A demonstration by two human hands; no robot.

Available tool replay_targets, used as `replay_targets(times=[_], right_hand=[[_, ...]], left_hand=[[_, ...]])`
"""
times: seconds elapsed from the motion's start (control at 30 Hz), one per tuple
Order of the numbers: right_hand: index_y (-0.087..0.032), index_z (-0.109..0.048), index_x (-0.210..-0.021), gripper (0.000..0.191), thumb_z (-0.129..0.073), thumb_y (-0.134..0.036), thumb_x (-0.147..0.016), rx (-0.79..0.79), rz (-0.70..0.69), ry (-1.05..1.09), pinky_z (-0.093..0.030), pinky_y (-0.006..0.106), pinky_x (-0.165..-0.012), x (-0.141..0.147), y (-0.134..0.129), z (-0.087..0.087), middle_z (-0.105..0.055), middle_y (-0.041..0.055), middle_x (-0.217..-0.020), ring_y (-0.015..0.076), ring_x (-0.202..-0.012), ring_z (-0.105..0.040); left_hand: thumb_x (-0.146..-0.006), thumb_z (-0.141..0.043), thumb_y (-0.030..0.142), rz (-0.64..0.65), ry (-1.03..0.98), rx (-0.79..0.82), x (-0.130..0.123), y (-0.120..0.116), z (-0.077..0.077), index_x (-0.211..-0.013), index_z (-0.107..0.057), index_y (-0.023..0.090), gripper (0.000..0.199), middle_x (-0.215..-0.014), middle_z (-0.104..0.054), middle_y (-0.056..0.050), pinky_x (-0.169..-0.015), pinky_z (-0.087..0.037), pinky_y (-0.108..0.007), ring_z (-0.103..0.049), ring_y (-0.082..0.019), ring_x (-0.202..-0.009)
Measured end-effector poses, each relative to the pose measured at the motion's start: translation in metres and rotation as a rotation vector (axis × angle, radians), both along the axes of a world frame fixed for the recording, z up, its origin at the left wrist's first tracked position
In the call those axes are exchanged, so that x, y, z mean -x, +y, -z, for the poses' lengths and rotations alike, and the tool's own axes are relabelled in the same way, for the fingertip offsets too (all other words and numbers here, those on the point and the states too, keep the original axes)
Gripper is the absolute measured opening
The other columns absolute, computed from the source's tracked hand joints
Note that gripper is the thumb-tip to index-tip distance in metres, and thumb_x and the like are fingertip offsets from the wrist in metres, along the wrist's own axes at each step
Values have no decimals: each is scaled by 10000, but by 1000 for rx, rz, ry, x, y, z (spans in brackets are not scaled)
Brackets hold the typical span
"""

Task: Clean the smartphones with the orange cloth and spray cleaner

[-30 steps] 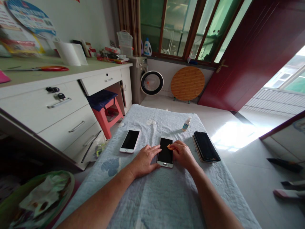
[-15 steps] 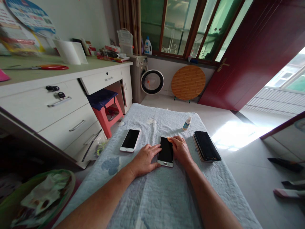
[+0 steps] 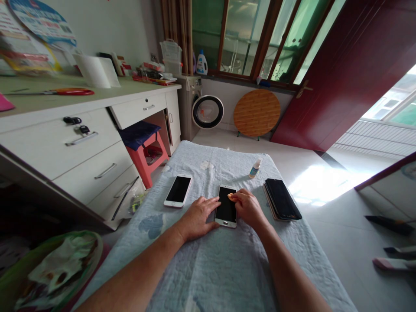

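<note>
A white-framed smartphone with a dark screen lies face up on the cloth-covered table. My left hand rests along its left edge, fingers stretched out, fingertips and thumb touching the phone. Pinched in my right hand is a small orange cloth, pressed on the upper right part of the screen. Further left lies a second white smartphone, also face up. To the right a black phone sits on top of another flat device. A small spray bottle stands upright behind my right hand.
The light blue quilted cloth covers the table. At left are a white desk with drawers, a red stool and a waste bin. Beyond stand a washing machine with its door open and a round wooden board.
My right hand has slid the orange cloth slightly down the phone screen, towards me. The left hand and the phone have stayed in place.
</note>
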State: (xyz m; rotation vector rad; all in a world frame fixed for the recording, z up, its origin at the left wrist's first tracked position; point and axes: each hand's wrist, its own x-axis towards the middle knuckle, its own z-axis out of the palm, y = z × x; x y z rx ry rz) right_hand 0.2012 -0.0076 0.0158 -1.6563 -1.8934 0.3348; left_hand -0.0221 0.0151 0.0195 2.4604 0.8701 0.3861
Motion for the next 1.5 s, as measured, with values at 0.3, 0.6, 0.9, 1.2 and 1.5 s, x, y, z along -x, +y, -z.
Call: replay_targets(times=[0.3, 0.6, 0.9, 1.2, 1.5], right_hand=[[-189, -728, -855, 278, -496, -78, -749, 23, 9, -19, -445, 249, -756, -1, -9, -8, -656, 38, -806, 151, -794, -605], [-195, -717, -887, 286, -483, -84, -767, 0, 20, -76, -427, 266, -843, -1, -8, -5, -697, 36, -892, 161, -869, -610], [-189, -716, -819, 227, -497, -131, -792, 102, 27, -160, -408, 229, -748, 0, -14, -18, -672, 39, -806, 143, -780, -608], [-182, -707, -761, 232, -489, -101, -753, 184, -23, -219, -359, 224, -651, 2, -18, -25, -639, 34, -770, 123, -699, -571], [-188, -712, -684, 250, -484, -87, -693, 322, -247, -139, -385, 206, -653, 8, -27, -43, -642, 20, -748, 110, -683, -556]], left_hand=[[-798, -658, 413, 2, 18, -14, 0, 0, 1, -1356, -458, 212, 626, -1454, -419, -62, -1046, -328, -416, -457, -274, -1183], [-804, -647, 430, 6, 6, -24, 0, 1, 5, -1355, -459, 218, 619, -1453, -419, -68, -1039, -335, -430, -467, -277, -1175], [-794, -657, 413, 4, 0, -20, 1, 0, 5, -1350, -462, 230, 617, -1454, -417, -61, -1037, -338, -434, -473, -277, -1171], [-798, -649, 437, 8, 3, -21, 1, 1, 6, -1351, -463, 217, 623, -1450, -422, -65, -1039, -336, -416, -464, -266, -1177], [-782, -662, 382, -6, 8, -18, 0, 0, 4, -1340, -477, 215, 611, -1444, -433, -59, -1038, -345, -413, -471, -264, -1177]])
